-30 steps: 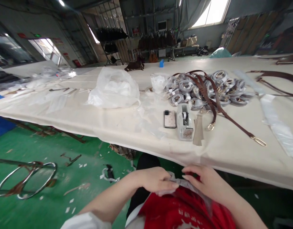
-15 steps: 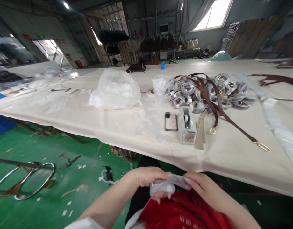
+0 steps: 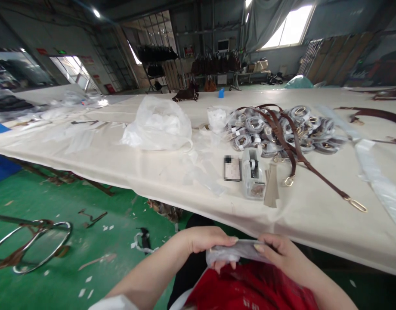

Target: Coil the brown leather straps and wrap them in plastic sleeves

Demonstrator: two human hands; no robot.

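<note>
Low over my lap, my left hand (image 3: 214,243) grips one end of a clear plastic wrap (image 3: 246,250), with its fingertips showing under the bundled part. My right hand (image 3: 275,249) pinches the other end between thumb and fingers, so the film spans both hands. What lies inside the wrap is too blurred to make out. On the table beyond stand a clear tape dispenser (image 3: 253,174), a blurred-out flat square object (image 3: 232,168) and some grey-brown strips (image 3: 271,186). Brown leather straps (image 3: 293,142) with gold clasps lie over a pile of plastic-wrapped coiled straps (image 3: 254,125).
A cream-covered table (image 3: 120,172) runs across in front of me. On it are a large white plastic bag (image 3: 161,125), a small blue object (image 3: 221,93) and plastic film (image 3: 378,176) at the right. A metal-ringed stool base (image 3: 43,245) and scraps lie on the green floor.
My hands have moved slightly apart, and the plastic between them is stretched longer and flatter. The camera view has tilted a little. Things on the table have stayed put.
</note>
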